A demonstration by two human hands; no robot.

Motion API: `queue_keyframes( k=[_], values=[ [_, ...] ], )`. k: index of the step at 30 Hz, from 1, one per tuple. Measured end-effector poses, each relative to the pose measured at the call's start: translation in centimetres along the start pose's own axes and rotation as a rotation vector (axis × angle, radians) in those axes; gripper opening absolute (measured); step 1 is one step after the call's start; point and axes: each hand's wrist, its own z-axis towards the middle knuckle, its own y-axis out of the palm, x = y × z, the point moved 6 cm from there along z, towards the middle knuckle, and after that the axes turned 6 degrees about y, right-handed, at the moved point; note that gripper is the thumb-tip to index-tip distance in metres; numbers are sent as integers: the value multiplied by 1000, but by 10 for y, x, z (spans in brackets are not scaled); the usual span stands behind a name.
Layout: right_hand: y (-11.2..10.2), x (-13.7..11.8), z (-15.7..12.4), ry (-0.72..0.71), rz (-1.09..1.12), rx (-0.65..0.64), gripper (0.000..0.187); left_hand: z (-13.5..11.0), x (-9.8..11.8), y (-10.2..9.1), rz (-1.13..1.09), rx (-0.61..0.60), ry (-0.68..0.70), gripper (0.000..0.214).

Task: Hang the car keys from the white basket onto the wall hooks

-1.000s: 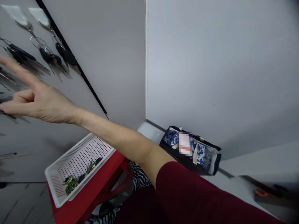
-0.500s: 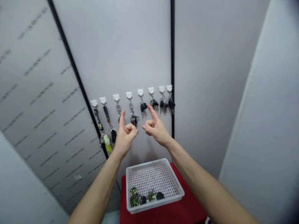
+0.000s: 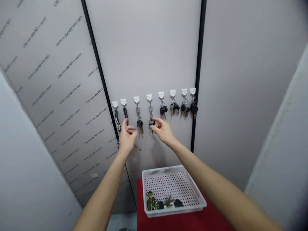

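Key sets hang in a row from white hooks on the wall. My left hand (image 3: pixel 127 138) is in front of the second hook's black strap (image 3: pixel 125 112), with its index finger up and fingers apart; it hides what hangs lower. A thin metal piece (image 3: pixel 138 147) pokes out to its right. My right hand (image 3: pixel 164 131) has thumb and index finger closed about the bunch of keys (image 3: pixel 151 122) on the fourth hook. Between my hands, black-headed keys (image 3: pixel 140 124) hang from the third hook. Farther left hangs another black strap (image 3: pixel 117 120).
More keys (image 3: pixel 163 109) hang on the hooks to the right. Below my hands, a white perforated basket (image 3: pixel 174 213) with several key sets and a round brass-coloured keyring (image 3: pixel 151 203) rests on a red surface (image 3: pixel 141 221). Black strips (image 3: pixel 198 64) edge the wall panel.
My view has shifted left, so hooks and basket appear farther right. Both hands were pointing with index fingers; now the right has moved left to the fourth hook's keys, the left to the second strap.
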Motion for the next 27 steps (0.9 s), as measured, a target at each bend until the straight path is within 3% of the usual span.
queue_keyframes(
  k=[2, 4, 9, 13, 16, 19, 22, 27],
  values=[
    [2, -6, 9, -47, -83, 97, 30, 10, -10, -26, 186, 225, 41, 57],
    [11, -15, 17, -92, -153, 122, 28, 18, -20, -40, 331, 343, 38, 57],
    [41, -24, 34, -45, -390, 147, 38, 27, -41, -31, 478, 281, -112, 69],
    [56, -17, 42, 47, -514, 178, 38, 25, -39, -21, 607, 364, -166, 74],
    [59, -13, 44, 123, -588, 198, 30, 26, -39, -16, 633, 385, -195, 67],
    [57, -15, 46, 145, -640, 224, 22, 28, -45, -17, 593, 355, -254, 47],
    [52, -20, 48, 109, -627, 245, 23, 31, -44, -23, 509, 333, -185, 24],
    [45, -38, 52, -4, -543, 264, 24, 37, -31, -40, 367, 320, -63, 18]
  ],
)
